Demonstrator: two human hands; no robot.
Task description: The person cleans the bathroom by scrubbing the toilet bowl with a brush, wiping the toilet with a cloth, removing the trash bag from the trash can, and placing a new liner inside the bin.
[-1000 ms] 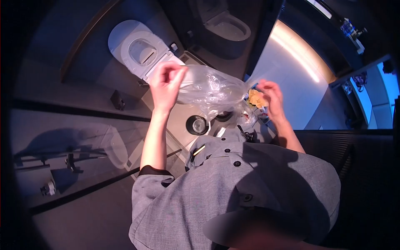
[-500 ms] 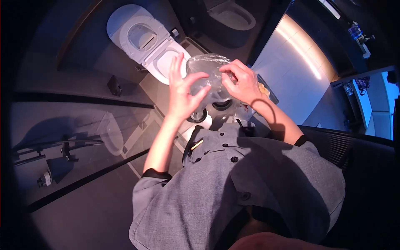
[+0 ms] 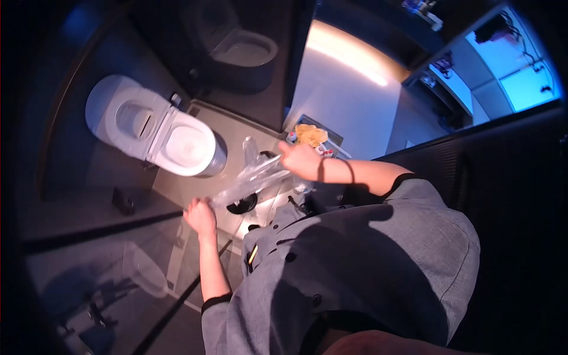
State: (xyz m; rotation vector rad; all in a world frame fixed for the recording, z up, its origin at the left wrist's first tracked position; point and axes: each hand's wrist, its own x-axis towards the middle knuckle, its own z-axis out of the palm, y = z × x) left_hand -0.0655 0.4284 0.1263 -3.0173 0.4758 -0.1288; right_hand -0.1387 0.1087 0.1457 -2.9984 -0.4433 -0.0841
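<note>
A clear plastic bag (image 3: 245, 184) is stretched slantwise between my two hands above the floor. My left hand (image 3: 201, 218) is closed on its lower left end. At the upper right end, my right hand (image 3: 297, 160) grips the plastic with curled fingers. Part of the bag hangs loose and upward near the middle. Beneath it a round black container (image 3: 242, 204) shows on the floor. Just beyond my right hand lies a crumpled yellow cloth (image 3: 310, 135), with small bottles around it.
A white toilet (image 3: 189, 148) with its lid raised stands at the left. Dark glossy walls reflect the toilet. A dark ribbed panel (image 3: 438, 171) is on the right, and a lit floor strip (image 3: 349, 59) lies beyond the doorway.
My hands have moved apart, the left one down and leftward, pulling the bag into a long narrow shape. The left fingers have closed. The view has shifted, bringing the toilet lower.
</note>
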